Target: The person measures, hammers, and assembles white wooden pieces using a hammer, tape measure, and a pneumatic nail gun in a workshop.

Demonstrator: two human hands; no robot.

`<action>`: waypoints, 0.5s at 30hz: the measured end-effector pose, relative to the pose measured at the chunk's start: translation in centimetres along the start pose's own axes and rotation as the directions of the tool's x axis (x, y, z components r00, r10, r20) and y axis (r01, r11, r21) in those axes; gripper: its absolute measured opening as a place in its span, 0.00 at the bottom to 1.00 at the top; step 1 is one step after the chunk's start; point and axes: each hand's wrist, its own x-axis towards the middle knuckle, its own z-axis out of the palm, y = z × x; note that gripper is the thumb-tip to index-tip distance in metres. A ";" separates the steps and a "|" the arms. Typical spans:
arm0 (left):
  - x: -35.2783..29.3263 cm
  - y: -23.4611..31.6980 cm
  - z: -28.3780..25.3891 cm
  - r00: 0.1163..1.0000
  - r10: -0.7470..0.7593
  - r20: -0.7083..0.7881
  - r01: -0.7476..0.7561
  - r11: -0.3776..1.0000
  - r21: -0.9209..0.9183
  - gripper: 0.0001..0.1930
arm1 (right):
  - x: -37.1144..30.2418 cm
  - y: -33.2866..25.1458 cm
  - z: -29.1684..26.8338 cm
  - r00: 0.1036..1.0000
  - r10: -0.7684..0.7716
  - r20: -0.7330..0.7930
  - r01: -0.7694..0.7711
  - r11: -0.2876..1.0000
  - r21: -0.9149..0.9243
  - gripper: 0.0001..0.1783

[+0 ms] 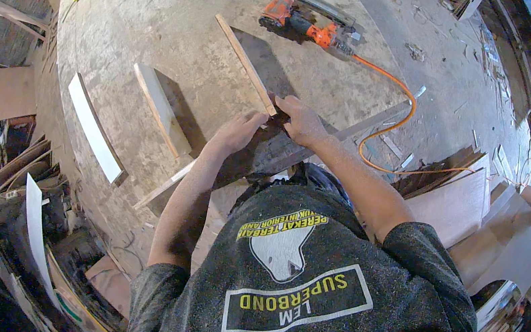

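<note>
A narrow wooden board (245,62) stands on edge on the worktable and casts a dark shadow to its right. My left hand (241,131) is closed at its near end, with the fingertips by the corner. On the other side of that end, my right hand (302,122) grips with bent fingers, some of them hidden in shadow. Left of my hands lies a second wooden board (157,108), also on edge. A pale wood strip (166,186) reaches out from beside my left forearm.
An orange and black nail gun (306,23) lies on the worktable (183,25), its orange hose (413,109) curving off to the right. A white-faced strip (93,127) lies at left. Sheet offcuts (454,203) lean at the right; scrap wood (21,165) is piled at the left.
</note>
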 end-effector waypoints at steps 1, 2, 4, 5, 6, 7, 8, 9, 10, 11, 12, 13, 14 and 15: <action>-0.2 0.7 0.0 0.999 -0.049 -0.020 0.050 0.998 0.044 0.33 | 0.0 0.4 0.1 1.000 -0.006 -0.006 0.006 1.000 0.002 0.28; -0.4 1.3 -0.1 0.994 -0.097 -0.041 0.100 0.991 0.087 0.33 | 0.0 0.8 0.1 1.000 -0.006 -0.002 0.006 1.000 0.003 0.28; -1.6 4.1 -0.7 0.994 -0.099 -0.036 0.102 0.991 0.089 0.33 | 0.2 1.5 0.0 0.999 0.011 0.052 -0.013 0.999 0.038 0.25; -1.9 4.8 -0.8 0.995 -0.099 -0.034 0.101 0.991 0.089 0.33 | 0.1 1.6 0.1 0.998 0.014 0.054 -0.016 0.999 0.041 0.25; -2.0 4.3 -0.9 0.993 -0.109 -0.041 0.112 0.990 0.083 0.33 | 0.1 1.2 0.4 1.000 0.002 0.029 -0.004 0.998 0.055 0.24; -1.9 3.6 -1.2 0.994 -0.104 -0.026 0.105 0.993 0.058 0.34 | 0.2 0.8 0.6 1.000 -0.008 0.004 0.008 0.998 0.069 0.23; -1.9 3.0 -1.3 0.995 -0.097 -0.013 0.098 0.995 0.033 0.36 | 0.3 0.6 0.6 1.000 -0.014 0.015 0.012 0.997 0.075 0.23; -1.8 3.4 -1.3 0.994 -0.105 -0.009 0.105 0.994 0.029 0.36 | 0.2 0.6 0.2 1.000 -0.017 0.002 0.017 0.997 0.077 0.22; -1.8 4.3 -1.6 0.990 -0.138 0.017 0.137 0.989 0.051 0.37 | 0.1 0.9 0.1 1.000 -0.018 -0.014 0.019 0.997 0.078 0.21; -1.7 4.8 -1.6 0.985 -0.170 0.042 0.167 0.983 0.074 0.37 | 0.1 1.2 0.1 1.000 -0.012 -0.009 0.012 0.997 0.082 0.21; -1.7 4.6 -1.6 0.983 -0.177 0.041 0.174 0.982 0.071 0.37 | 0.3 1.4 0.1 1.000 -0.023 -0.004 0.023 0.998 0.060 0.24; -1.6 4.4 -1.7 0.986 -0.161 0.032 0.158 0.984 0.077 0.38 | 0.3 1.5 0.1 0.999 -0.034 0.000 0.034 0.999 0.037 0.27; -1.6 4.2 -1.6 0.989 -0.144 0.025 0.142 0.986 0.083 0.38 | 0.2 1.6 0.2 0.999 -0.033 0.005 0.033 0.999 0.041 0.27; -1.6 4.7 -1.7 0.989 -0.147 0.030 0.144 0.986 0.083 0.38 | 0.2 1.7 0.1 1.000 -0.022 0.012 0.021 0.999 0.029 0.25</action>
